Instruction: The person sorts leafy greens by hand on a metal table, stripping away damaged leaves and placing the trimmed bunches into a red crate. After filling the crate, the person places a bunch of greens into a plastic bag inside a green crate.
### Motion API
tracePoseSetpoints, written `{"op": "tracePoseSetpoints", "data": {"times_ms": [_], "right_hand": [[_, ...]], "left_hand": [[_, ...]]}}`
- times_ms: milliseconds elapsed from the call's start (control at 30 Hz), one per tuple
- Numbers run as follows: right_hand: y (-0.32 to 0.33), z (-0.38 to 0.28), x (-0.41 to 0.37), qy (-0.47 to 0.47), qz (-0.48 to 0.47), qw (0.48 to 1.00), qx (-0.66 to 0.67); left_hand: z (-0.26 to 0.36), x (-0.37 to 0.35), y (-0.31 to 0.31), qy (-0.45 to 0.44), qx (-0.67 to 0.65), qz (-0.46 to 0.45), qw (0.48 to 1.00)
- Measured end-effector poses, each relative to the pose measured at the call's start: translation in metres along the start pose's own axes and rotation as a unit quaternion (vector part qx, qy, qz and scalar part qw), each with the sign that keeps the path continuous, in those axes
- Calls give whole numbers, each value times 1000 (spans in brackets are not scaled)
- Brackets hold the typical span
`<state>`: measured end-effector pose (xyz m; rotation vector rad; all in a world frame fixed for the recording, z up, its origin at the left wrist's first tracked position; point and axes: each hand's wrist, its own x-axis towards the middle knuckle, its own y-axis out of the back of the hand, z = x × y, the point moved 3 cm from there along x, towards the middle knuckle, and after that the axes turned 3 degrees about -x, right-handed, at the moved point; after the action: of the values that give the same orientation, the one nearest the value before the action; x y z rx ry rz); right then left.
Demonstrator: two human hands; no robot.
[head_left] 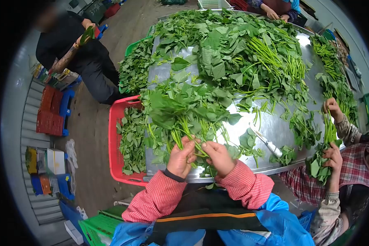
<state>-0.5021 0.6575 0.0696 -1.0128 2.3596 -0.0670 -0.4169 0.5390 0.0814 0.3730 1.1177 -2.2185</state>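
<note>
My left hand (182, 159) is closed around the stems of a bunch of leafy greens (168, 108), whose leaves fan out away from me over the metal table (274, 123). Close beside it, my right hand (219, 159) pinches a few green stems at the lower end of the bunch. Loose leaves and stems lie under and around both hands. To the right of my right hand, a knife with a white handle (273, 148) rests on the table. A large heap of the same greens (250, 61) covers the table's far part.
A red crate (115, 153) of greens stands against the table's left side, with a green crate (132, 47) behind it. A co-worker at the right holds greens (329, 131). Another person's hands (274, 14) are at the far edge; a person in dark clothes (86, 57) stands left.
</note>
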Motion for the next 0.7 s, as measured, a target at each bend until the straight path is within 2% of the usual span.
{"op": "tracePoseSetpoints", "data": {"times_ms": [67,100,133,167,200,267,300,367,400,467,533,567,633,667,700], "right_hand": [[2,-4,-6,113,100,987,-62],[13,-2,-10,140,167,976,-24],[23,-15,-14,226,195,954,-39],[31,-20,-19,343,197,894,-211],[32,-23,-23,444,191,792,-373],[15,-9,-27,361,-22,753,-549],[17,-12,-25,265,-76,760,-588],[42,-18,7,219,72,781,-581],[55,-17,23,192,143,785,-571],[67,-17,50,214,162,704,-657],[76,-4,68,231,155,676,-682],[82,-2,77,241,150,661,-695],[95,-19,68,207,134,855,-455],[101,-33,59,184,124,922,-316],[101,-57,37,104,78,983,-132]], "left_hand": [[11,-2,13,-56,-58,17,997],[21,-3,23,-84,-87,25,992],[43,-6,31,-141,-78,43,986],[61,-7,46,-194,-46,65,978],[73,-10,54,-209,-77,83,971],[78,-14,57,-197,-136,143,960],[74,-15,60,-177,-138,114,968],[65,-14,65,-139,-142,52,979],[55,-12,58,-114,-154,72,979],[30,-3,51,-31,-175,43,983],[14,6,46,42,-181,15,982],[12,7,42,52,-188,17,981],[10,2,47,46,-202,25,978],[14,2,51,31,-205,21,978],[17,3,49,17,-208,17,978]]}}
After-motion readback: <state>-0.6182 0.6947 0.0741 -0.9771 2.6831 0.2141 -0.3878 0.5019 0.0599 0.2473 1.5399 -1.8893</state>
